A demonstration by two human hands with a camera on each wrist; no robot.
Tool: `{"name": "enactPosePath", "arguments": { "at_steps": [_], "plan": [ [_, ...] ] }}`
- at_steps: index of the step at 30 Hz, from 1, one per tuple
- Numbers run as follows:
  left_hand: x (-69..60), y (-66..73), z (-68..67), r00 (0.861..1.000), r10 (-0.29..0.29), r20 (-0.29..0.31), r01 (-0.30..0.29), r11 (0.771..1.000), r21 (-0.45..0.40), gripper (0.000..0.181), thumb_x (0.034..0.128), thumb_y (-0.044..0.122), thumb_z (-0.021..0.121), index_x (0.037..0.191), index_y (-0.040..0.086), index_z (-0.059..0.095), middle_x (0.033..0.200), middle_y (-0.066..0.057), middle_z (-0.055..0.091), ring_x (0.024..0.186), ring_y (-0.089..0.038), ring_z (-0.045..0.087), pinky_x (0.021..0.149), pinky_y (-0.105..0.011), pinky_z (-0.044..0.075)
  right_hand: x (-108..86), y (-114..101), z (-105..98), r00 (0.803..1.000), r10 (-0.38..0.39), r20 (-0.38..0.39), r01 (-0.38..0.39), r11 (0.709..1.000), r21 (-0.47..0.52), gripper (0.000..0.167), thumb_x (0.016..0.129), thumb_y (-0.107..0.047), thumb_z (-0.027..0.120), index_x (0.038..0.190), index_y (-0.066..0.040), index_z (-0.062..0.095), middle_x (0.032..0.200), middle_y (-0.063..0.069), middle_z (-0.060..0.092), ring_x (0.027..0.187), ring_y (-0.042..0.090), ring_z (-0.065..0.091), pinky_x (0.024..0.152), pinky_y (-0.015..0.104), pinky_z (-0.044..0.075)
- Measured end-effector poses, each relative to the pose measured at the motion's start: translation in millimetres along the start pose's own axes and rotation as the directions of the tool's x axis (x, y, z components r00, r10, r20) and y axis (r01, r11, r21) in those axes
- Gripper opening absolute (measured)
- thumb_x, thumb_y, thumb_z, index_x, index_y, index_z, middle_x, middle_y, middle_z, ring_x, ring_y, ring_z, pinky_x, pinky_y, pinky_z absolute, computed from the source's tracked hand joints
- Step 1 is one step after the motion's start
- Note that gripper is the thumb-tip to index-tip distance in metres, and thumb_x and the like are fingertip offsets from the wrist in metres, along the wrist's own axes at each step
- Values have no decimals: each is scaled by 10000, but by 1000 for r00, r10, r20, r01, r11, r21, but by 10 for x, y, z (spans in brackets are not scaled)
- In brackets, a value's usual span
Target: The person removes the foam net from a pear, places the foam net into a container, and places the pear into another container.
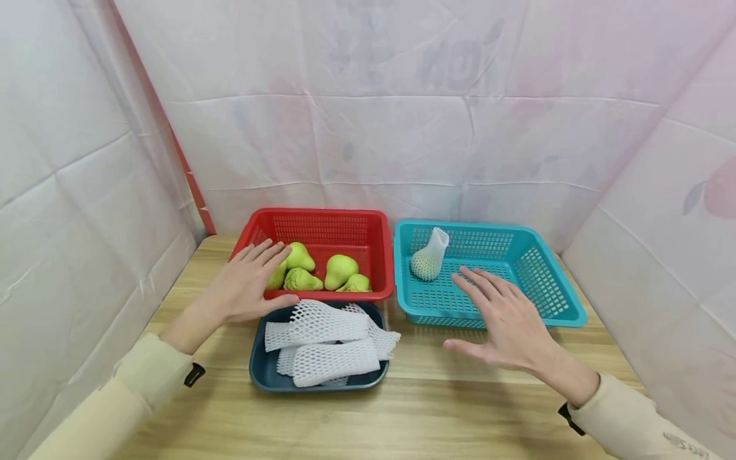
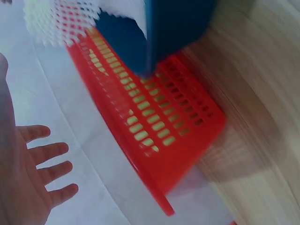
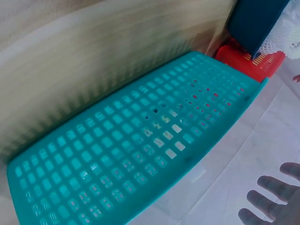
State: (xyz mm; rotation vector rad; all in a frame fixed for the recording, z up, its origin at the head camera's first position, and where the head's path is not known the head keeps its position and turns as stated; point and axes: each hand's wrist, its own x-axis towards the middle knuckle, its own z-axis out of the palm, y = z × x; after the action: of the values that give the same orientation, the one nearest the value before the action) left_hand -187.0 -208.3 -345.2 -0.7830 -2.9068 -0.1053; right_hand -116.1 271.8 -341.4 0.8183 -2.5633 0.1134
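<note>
My left hand hovers with spread fingers over the left front of a red basket, which holds several green pears. Its thumb reaches toward the dark blue tray in front, where several white foam net sleeves lie in a pile. My right hand, fingers straight and apart, hangs at the front edge of a teal basket. One pear in a foam net leans in that basket's left part. Nothing is in either hand. The left wrist view shows my left fingers extended beside the red basket.
All the containers stand on a wooden table. A pale printed cloth hangs behind them and along both sides. The red and teal baskets sit side by side at the back, with the tray before the red one.
</note>
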Motion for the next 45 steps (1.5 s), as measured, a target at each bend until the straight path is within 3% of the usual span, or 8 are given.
{"name": "enactPosePath", "arguments": {
  "at_steps": [11,19,26,32,38,45],
  "plan": [
    [-181,353,55,993,90,-74,-88,996,23,1096,813,781,674,1646,139,366,1700,-182,383,1575,-447,357,1260,-646,344,90,128,6,999,13,38,-14,1000,11,1059,772,-767,741,1576,-130,480,1531,149,586,1352,412,576,1026,652,519],
    [-279,530,141,986,134,-96,-131,990,42,1122,795,828,646,1642,143,379,1698,-174,392,1573,-438,360,1248,-656,355,217,285,18,979,112,172,-121,992,44,963,833,-644,770,1579,-115,468,1539,155,579,1367,428,567,1036,680,498],
    [-345,592,183,979,160,-129,-157,987,30,1143,783,848,647,1636,131,391,1722,-157,351,1595,-438,322,1245,-656,357,411,458,55,956,149,252,-160,987,23,950,861,-681,717,1571,-96,478,1529,197,583,1396,465,545,1074,698,473],
    [-397,636,187,974,171,-147,-170,985,22,1152,772,854,650,1649,160,370,1714,-160,366,1598,-423,325,1243,-650,367,566,661,96,926,174,335,-177,984,-25,947,882,-729,659,1564,-94,494,1533,223,577,1424,484,519,1097,703,463],
    [-425,657,191,973,175,-150,-171,985,40,1168,767,870,640,1652,160,363,1706,-159,381,1592,-425,339,1245,-634,373,695,921,204,897,151,416,-155,988,-23,982,872,-752,653,1579,-95,473,1579,243,525,1462,521,468,1122,729,428],
    [-457,660,192,977,170,-128,-166,985,40,1170,772,884,618,1657,167,352,1713,-151,371,1598,-424,328,1251,-623,370,821,1191,374,881,116,459,-114,993,-33,999,875,-754,657,1588,-85,451,1580,254,518,1450,532,477,1084,712,470]
  ]
}}
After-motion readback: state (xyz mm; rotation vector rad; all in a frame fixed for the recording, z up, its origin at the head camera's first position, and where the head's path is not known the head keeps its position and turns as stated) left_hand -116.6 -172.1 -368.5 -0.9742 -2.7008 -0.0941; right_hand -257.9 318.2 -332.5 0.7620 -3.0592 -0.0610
